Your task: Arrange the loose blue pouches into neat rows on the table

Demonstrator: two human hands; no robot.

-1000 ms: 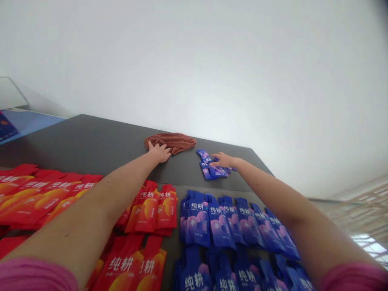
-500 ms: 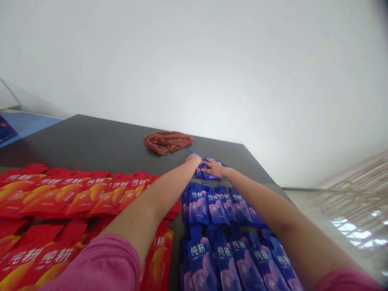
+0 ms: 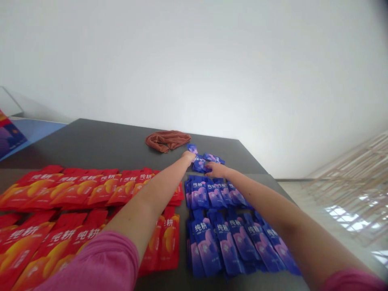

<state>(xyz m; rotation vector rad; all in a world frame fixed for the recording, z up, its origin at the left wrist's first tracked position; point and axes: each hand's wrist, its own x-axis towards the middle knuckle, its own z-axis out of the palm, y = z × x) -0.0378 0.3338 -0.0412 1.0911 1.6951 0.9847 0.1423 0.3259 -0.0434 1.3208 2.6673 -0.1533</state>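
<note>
My left hand is closed at the far end of the blue-purple pouches, with one small blue pouch showing just beyond its fingers. My right hand is just to the right, thumb and fingers apart, touching the edge of a blue pouch that lies between both hands. Another blue pouch lies flat behind my right hand. Nearer to me, two rows of blue spouted pouches overlap one another. My forearms hide parts of the rows.
Rows of red-orange pouches cover the left of the dark table. A crumpled brown cloth lies at the back, before a white wall. At far left is a blue surface with a printed box.
My right hand has drawn back toward me, its fingers now more bent. My left hand has shifted slightly left, and more of the pouches by it shows. The view has moved slightly.
</note>
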